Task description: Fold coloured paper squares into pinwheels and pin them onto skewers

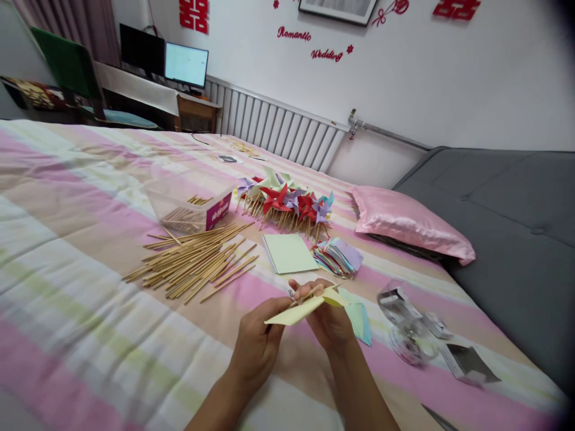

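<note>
Around the bent yellow paper sheet [294, 312], on the pink-and-white striped fabric quilt [81, 293]: a square pale-green paper stack [290, 254] at twelve o'clock, multicoloured paper pinwheels [275, 199] behind it; a multicoloured paper pile [340, 257] at one; thin tan wooden sticks [188, 263] at ten, before a clear rectangular plastic box [218, 212] containing more; a pink satin pillow [404, 221] at two; a clear round plastic container [413, 342] between three and four.

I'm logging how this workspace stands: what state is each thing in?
Yellow paper: partly curled, held up by left hand and right hand.
Loose sticks: piled on bedding.
Clear box: holding more sticks.
Pinwheels: assembled, clustered together.
Pale green paper: stacked flat.
Left monitor: dark.
Right monitor: lit.
Round clear container: lidded or not, unclear.
</note>
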Demonstrator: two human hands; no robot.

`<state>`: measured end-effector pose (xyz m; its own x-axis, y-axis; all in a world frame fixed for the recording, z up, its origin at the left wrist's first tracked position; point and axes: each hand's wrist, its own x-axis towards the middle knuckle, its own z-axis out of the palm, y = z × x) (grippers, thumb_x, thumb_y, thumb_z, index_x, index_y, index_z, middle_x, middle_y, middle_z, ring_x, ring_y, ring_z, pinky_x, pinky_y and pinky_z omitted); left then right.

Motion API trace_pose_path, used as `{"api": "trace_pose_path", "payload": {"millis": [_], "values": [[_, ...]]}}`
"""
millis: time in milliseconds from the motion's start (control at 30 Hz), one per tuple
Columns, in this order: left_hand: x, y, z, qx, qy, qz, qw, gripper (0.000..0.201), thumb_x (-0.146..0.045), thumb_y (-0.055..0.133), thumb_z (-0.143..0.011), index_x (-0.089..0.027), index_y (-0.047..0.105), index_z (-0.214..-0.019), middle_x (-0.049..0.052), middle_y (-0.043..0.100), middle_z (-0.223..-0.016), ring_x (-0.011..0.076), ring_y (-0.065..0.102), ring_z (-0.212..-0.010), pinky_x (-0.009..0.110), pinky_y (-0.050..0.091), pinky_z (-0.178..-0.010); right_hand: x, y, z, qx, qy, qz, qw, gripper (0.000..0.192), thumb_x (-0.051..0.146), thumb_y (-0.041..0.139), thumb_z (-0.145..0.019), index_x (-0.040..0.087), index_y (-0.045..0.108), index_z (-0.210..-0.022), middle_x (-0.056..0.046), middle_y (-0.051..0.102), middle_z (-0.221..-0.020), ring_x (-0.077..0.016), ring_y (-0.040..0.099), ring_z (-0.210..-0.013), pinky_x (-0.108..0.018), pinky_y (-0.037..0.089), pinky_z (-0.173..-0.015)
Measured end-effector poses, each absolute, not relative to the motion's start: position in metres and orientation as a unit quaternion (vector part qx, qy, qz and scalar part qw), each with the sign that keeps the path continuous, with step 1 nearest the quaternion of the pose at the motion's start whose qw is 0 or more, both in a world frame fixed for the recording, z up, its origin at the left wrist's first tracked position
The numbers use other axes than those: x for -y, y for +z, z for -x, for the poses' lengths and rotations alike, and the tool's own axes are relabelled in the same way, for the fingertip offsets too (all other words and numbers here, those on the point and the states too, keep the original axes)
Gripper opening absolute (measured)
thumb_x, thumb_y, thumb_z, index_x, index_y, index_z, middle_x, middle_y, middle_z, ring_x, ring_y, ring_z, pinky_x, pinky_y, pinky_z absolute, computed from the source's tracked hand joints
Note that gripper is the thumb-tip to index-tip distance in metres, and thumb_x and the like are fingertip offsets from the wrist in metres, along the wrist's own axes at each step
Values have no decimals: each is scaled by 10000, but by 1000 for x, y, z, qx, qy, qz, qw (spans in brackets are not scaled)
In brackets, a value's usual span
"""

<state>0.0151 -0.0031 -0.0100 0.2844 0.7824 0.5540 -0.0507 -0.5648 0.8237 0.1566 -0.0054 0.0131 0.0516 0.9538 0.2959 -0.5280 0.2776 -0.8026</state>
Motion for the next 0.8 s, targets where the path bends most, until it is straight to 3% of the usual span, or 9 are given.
{"api": "trace_pose_path", "payload": {"millis": [800], "values": [[6,-11,-15,-266,554,-697,369,234,-132,489,-878,-181,639,-1051,36,713,-947,131,659,-861,203,493,-787,5,11,-157,419,555,255,672,166,362,829,-593,282,687,-625,46,735,-708,-123,660,-658,-356,336,-1049]]}}
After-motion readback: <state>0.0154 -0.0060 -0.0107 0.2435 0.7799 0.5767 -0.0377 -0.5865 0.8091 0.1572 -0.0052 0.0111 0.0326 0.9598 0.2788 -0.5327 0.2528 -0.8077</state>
